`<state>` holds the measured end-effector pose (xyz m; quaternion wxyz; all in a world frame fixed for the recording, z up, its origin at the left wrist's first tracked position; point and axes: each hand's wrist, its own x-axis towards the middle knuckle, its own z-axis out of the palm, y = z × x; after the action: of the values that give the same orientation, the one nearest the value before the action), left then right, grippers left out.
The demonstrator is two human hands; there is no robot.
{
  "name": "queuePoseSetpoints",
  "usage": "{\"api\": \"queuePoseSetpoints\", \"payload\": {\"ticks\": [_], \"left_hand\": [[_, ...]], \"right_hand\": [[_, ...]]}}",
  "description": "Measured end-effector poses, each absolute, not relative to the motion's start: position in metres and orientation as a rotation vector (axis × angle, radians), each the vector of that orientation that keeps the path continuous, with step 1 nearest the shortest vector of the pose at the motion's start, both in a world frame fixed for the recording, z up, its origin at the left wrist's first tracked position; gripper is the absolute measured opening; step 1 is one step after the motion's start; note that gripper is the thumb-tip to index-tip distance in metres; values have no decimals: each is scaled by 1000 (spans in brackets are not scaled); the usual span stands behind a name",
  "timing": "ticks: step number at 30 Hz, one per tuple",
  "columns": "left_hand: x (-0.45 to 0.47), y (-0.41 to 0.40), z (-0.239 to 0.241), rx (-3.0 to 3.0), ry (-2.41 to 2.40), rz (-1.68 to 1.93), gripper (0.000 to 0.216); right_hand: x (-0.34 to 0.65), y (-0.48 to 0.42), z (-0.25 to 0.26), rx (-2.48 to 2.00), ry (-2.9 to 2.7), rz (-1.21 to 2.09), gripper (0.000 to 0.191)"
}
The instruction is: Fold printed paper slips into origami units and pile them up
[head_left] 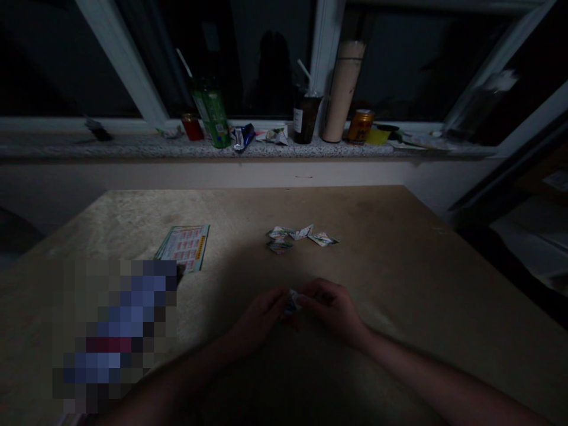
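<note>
Left hand [261,316] and right hand [331,307] met over the bench [399,284], both pinching one small folded paper piece [293,302]; finished folded pieces [299,235] lay grouped beyond, clear of the hands.

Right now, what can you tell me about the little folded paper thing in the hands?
The small folded piece of white printed paper looks thin and crumpled, with faint coloured print. It is pinched between the fingertips of the left hand and the right hand, which cover most of it. It sits low over the tan wooden table, near its front middle; whether it touches the tabletop cannot be told.
</note>
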<state>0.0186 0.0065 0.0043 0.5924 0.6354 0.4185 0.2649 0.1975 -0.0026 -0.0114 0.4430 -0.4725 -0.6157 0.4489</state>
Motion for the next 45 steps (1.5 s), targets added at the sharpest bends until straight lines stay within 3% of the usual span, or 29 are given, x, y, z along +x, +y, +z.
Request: {"api": "queuePoseSetpoints", "payload": {"ticks": [8, 18, 26, 45], "left_hand": [[21, 5, 2, 1464, 1016, 587, 27], [21, 6, 2, 1490, 1082, 553, 24], [21, 6, 1, 1539, 1107, 524, 27], [19, 4, -1, 1736, 1101, 530, 36]], "right_hand": [[197, -2, -13, -1214, -1522, 999, 21], [196, -1, -13, -1186, -1486, 1081, 20], [197, -4, -8, -1160, -1805, 1011, 30], [198, -3, -7, -1108, -1701, 1325, 34]]}}
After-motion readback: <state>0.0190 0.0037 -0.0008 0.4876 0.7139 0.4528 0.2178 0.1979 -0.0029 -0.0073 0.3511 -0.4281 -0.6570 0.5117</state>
